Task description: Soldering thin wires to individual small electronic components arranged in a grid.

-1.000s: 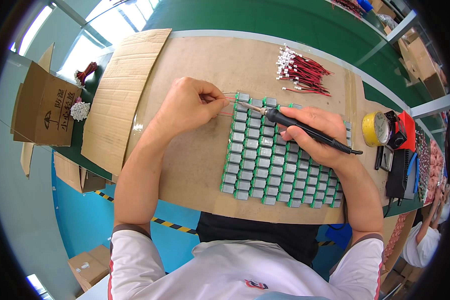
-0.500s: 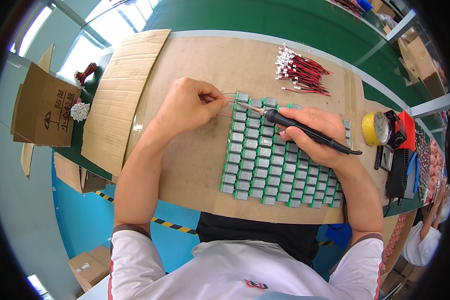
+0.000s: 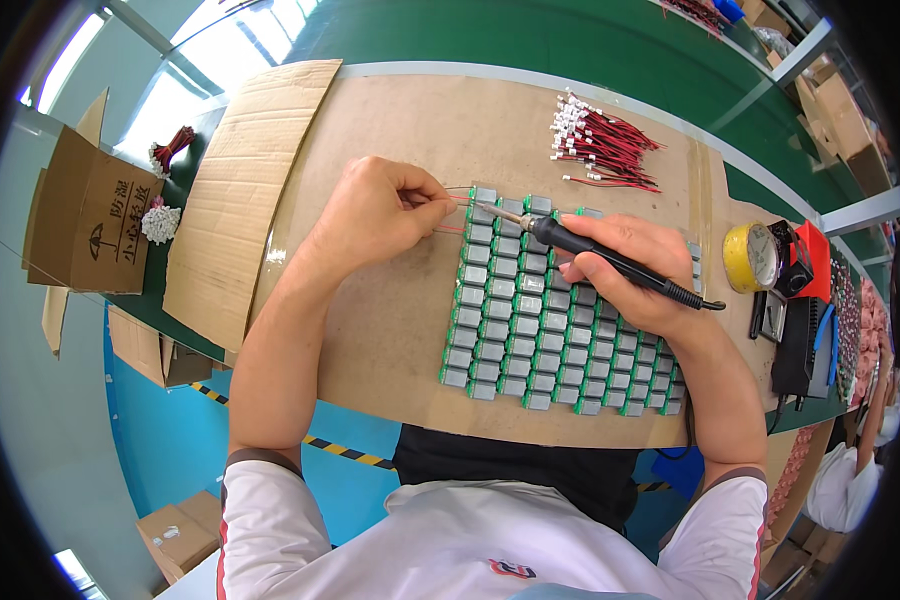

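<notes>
Rows of small grey blocks with green edges (image 3: 515, 335) lie close together on the brown board. My right hand (image 3: 635, 262) is closed round the black handle of a soldering iron (image 3: 610, 262). The iron's metal tip reaches the left edge of the block array, near the top row. Just left of that tip, my left hand (image 3: 395, 210) pinches a thin red wire (image 3: 458, 198) against the edge of a block. Another reddish wire (image 3: 450, 230) shows just below the fingers. The wire's far end is hidden in my left hand.
Red-and-black wires with white connectors (image 3: 610, 145) lie in a pile at the far right of the board. Yellow tape (image 3: 750, 257) and a black box (image 3: 795, 345) stand at the right. A cardboard sheet (image 3: 255, 190) and carton (image 3: 95, 215) are at left.
My hands, the iron and the wire have stayed almost in place. At the far right edge, another person's arm has shifted.
</notes>
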Tool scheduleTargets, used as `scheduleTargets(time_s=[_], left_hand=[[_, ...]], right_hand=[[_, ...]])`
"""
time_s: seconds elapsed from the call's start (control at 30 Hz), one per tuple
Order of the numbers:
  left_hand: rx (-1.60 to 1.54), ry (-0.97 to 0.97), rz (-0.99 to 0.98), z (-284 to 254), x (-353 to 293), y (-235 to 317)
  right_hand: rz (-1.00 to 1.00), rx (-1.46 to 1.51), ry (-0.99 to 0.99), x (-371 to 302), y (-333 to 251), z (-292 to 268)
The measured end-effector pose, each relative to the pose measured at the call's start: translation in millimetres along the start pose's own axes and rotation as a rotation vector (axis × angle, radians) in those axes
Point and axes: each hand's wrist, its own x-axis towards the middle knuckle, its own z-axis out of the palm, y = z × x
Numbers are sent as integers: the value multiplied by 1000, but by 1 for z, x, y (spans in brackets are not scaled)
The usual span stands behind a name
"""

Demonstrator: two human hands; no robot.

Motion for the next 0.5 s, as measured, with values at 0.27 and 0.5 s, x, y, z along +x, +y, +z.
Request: scheduleTargets(time_s=[0.27,0.5], left_hand=[[-4,5,9,0,0,-2],[1,7,7,0,0,-1]], right_hand=[[4,-3,-12,1,-1,-1],[3,-3,-8,0,-1,-1]])
